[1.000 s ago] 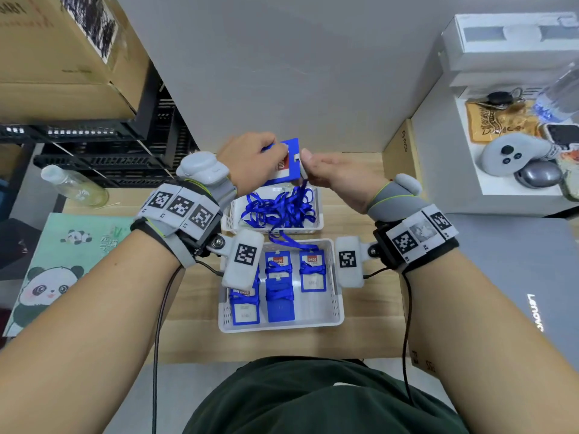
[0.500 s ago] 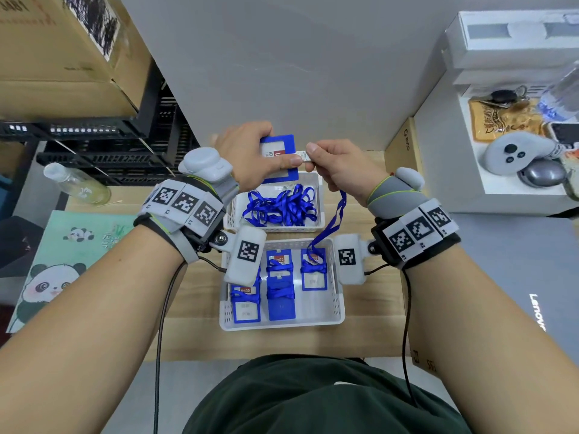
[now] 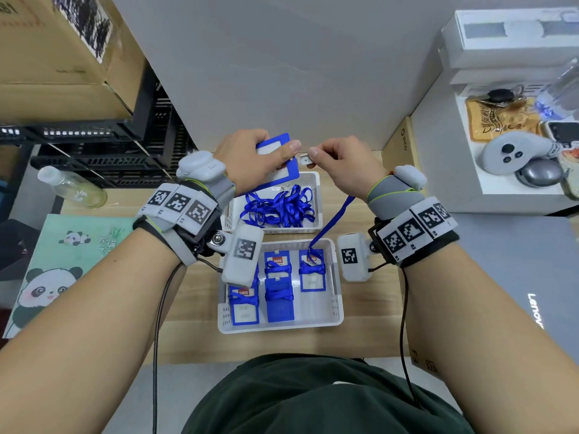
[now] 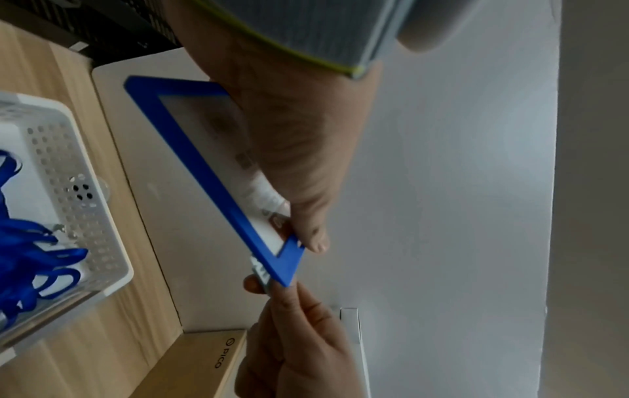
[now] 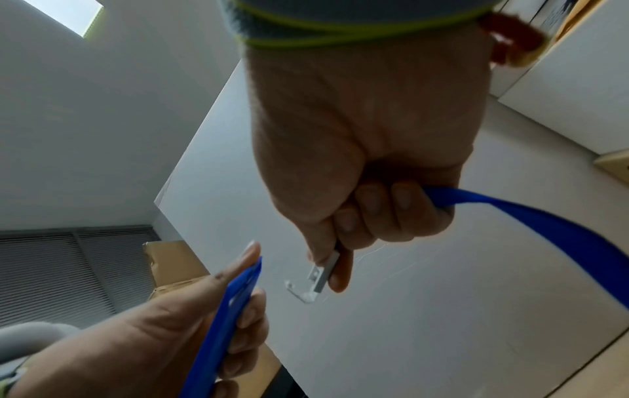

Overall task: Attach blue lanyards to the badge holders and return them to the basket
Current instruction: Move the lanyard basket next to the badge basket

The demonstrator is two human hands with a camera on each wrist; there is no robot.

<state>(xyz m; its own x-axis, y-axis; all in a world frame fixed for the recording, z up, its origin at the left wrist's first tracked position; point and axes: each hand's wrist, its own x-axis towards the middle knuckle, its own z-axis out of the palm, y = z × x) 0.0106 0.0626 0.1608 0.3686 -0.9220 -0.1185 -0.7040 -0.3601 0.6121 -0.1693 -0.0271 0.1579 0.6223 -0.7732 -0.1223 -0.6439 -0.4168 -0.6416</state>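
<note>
My left hand (image 3: 250, 158) grips a blue-framed badge holder (image 3: 279, 164) above the far basket, thumb on its front. The holder (image 4: 218, 183) shows edge-on in the left wrist view, and again as the badge holder (image 5: 221, 328) in the right wrist view. My right hand (image 3: 338, 164) pinches the metal clip (image 3: 304, 159) of a blue lanyard (image 3: 332, 223), a short gap from the holder's top edge. The clip (image 5: 320, 280) juts from my fingertips, and the strap (image 5: 531, 220) trails down toward the near basket (image 3: 338, 314), where several holders with lanyards lie.
A far white basket (image 3: 316, 183) holds a tangle of loose blue lanyards (image 3: 279, 208). A clear bottle (image 3: 72, 189) and a panda mat (image 3: 50, 270) sit to the left, a laptop (image 3: 517, 277) to the right. A grey wall rises just behind my hands.
Both hands have risen slightly above the far basket. The lanyard has been drawn out, its strap now hanging down to the near basket. The clip has come away from the holder's edge.
</note>
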